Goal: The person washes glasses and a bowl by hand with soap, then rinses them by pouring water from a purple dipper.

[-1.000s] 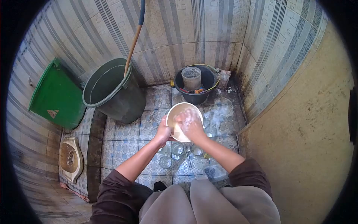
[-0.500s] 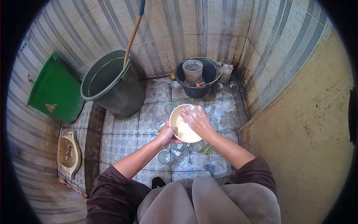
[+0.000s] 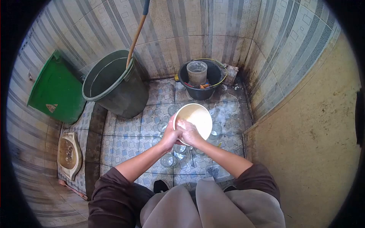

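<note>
A cream-coloured bowl [image 3: 201, 121] is held tilted above the tiled floor. My left hand [image 3: 170, 136] grips its left rim, thumb inside and fingers underneath. Inside the bowl's lower left part is my right hand [image 3: 188, 133], wet with suds, close against my left thumb; its fingertips are blurred, and whether they hold anything cannot be made out. Below and around the bowl stand several clear glasses, among them one at the lower left [image 3: 168, 160] and one at the right [image 3: 216, 129]. A spoon-like utensil [image 3: 192, 159] lies near them.
A clear plastic container [image 3: 224, 171] sits near my feet. Behind is a black bucket [image 3: 199, 93] holding a grey cup [image 3: 197, 76]. At left stand a large grey bin [image 3: 127, 97] with a pole [image 3: 137, 38], a green tub [image 3: 57, 91] and a squat toilet [image 3: 78, 159]. White foam [image 3: 226, 112] lies at right.
My right hand has moved from the bowl's upper right side down to its lower left, beside my left hand. The bowl has shifted slightly right and up.
</note>
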A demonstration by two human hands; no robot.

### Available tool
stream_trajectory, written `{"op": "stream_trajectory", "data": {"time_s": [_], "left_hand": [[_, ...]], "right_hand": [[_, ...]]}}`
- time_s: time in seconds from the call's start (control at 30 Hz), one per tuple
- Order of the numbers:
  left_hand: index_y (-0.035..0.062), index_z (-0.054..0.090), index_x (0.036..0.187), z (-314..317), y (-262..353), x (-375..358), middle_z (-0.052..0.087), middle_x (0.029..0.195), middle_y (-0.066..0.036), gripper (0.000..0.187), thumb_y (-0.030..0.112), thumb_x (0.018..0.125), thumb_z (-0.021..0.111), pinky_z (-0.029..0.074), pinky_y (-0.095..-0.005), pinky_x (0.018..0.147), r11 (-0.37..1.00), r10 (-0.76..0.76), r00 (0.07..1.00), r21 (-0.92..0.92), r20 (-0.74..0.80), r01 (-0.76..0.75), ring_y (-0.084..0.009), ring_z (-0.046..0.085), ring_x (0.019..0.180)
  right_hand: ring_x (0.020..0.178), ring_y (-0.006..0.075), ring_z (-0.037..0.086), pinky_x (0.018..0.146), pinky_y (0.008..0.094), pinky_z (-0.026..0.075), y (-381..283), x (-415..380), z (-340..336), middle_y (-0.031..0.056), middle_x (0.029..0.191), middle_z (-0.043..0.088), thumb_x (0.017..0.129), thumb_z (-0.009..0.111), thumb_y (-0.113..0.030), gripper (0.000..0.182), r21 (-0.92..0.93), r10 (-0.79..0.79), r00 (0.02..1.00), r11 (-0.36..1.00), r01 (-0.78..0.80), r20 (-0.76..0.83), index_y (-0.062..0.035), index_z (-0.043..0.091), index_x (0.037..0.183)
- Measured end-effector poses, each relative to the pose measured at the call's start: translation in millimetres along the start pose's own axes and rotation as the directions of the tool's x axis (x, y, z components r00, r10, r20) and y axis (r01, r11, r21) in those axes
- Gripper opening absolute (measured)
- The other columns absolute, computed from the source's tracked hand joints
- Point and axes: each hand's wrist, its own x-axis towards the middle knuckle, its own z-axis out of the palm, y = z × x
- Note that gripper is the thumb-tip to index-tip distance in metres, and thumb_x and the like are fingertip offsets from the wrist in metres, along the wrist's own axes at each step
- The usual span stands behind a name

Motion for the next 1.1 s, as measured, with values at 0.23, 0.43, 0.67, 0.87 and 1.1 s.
{"op": "stream_trajectory", "data": {"time_s": [0.23, 0.43, 0.67, 0.87, 1.1], "left_hand": [[0.0117, 0.020, 0.122, -14.1, 12.2, 5.6, 0.040, 0.107, -0.014, 0.071, -0.003, 0.056, 0.040, 0.054, -0.0374, 0.051, 0.959, -0.280, 0.939, 0.010, 0.201, 0.284, -0.0287, 0.054, 0.085], [0.0115, 0.019, 0.120, -17.7, 5.6, 6.5, 0.039, 0.107, -0.016, 0.067, -0.002, 0.057, 0.039, 0.054, -0.0388, 0.051, 0.979, -0.202, 0.979, -0.021, 0.038, 0.203, -0.0300, 0.054, 0.082], [0.0117, 0.021, 0.118, -7.9, -6.5, 2.2, 0.040, 0.106, -0.017, 0.066, -0.003, 0.056, 0.037, 0.054, -0.0414, 0.052, 0.976, -0.187, 0.982, -0.117, -0.029, 0.182, -0.0326, 0.054, 0.083], [0.0139, 0.018, 0.121, -5.6, -3.1, -2.1, 0.039, 0.106, -0.016, 0.070, -0.004, 0.056, 0.037, 0.054, -0.0405, 0.051, 0.973, -0.194, 0.980, -0.133, -0.046, 0.187, -0.0323, 0.053, 0.082], [0.0120, 0.022, 0.120, -6.7, 4.9, 0.7, 0.040, 0.107, -0.015, 0.058, 0.002, 0.065, 0.040, 0.052, -0.0417, 0.052, 0.987, -0.111, 0.991, -0.123, -0.071, 0.102, -0.0307, 0.050, 0.088]], "right_hand": [[0.079, 0.0232, 0.057, 0.072, 0.0366, 0.044, 19.4, 5.3, -33.0, 0.0147, 0.087, 0.057, 0.074, 0.047, -0.024, 0.025, -0.693, 0.186, 0.967, 0.720, -0.013, 0.175, -0.0138, 0.055, 0.094], [0.103, 0.0282, 0.044, 0.083, 0.0395, 0.039, 15.5, -12.0, -21.1, 0.0129, 0.121, 0.036, 0.076, 0.047, -0.019, 0.037, -0.728, -0.111, 0.980, 0.657, 0.195, 0.163, -0.0155, 0.044, 0.113], [0.090, 0.0295, 0.051, 0.070, 0.0338, 0.045, 13.4, -0.4, -18.5, 0.0159, 0.107, 0.048, 0.074, 0.046, -0.015, 0.023, -0.543, -0.092, 0.990, 0.829, 0.136, 0.108, -0.0090, 0.058, 0.093], [0.075, 0.0261, 0.052, 0.061, 0.0350, 0.045, 10.7, 7.7, -4.1, 0.0119, 0.094, 0.053, 0.072, 0.047, -0.013, 0.020, -0.477, -0.068, 0.987, 0.869, 0.130, 0.145, -0.0055, 0.059, 0.085], [0.082, 0.0293, 0.049, 0.066, 0.0395, 0.043, -20.9, 6.3, -13.3, 0.0148, 0.094, 0.051, 0.076, 0.046, -0.023, 0.027, -0.611, -0.034, 0.986, 0.782, 0.127, 0.161, -0.0036, 0.054, 0.093]]}}
